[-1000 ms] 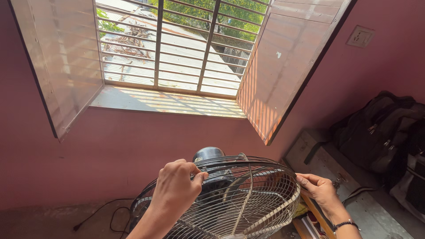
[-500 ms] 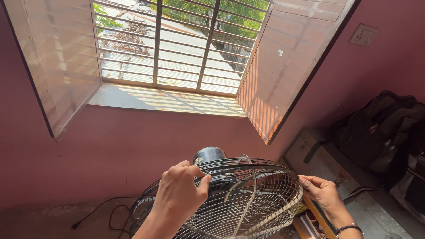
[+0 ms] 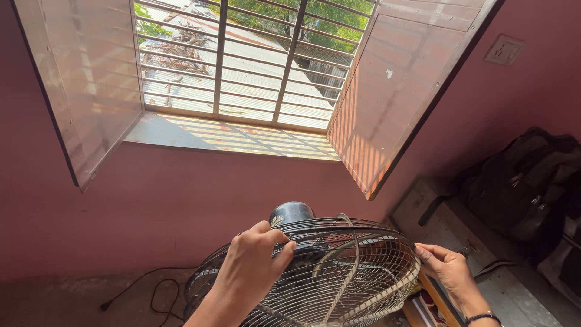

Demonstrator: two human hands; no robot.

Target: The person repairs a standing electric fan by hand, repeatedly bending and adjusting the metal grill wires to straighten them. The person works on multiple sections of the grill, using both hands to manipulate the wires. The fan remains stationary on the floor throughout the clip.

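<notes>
A metal fan with a round wire guard (image 3: pixel 357 272) stands low in the head view, its black motor housing (image 3: pixel 291 213) at the back. My left hand (image 3: pixel 254 266) lies over the top of the guard near the motor, fingers curled onto the wires. My right hand (image 3: pixel 446 269) grips the guard's right rim; a dark band is on that wrist. The blades show dimly through the wires.
An open window with metal bars (image 3: pixel 242 66) and two swung-in shutters (image 3: pixel 393 91) is set in a pink wall. A black backpack (image 3: pixel 526 181) rests on a grey ledge (image 3: pixel 448 224) at right. A black cable (image 3: pixel 145 287) trails on the floor at left.
The view has shifted slightly. Both hands stay on the wire guard; my left hand's fingers have curled further over the top near the motor.
</notes>
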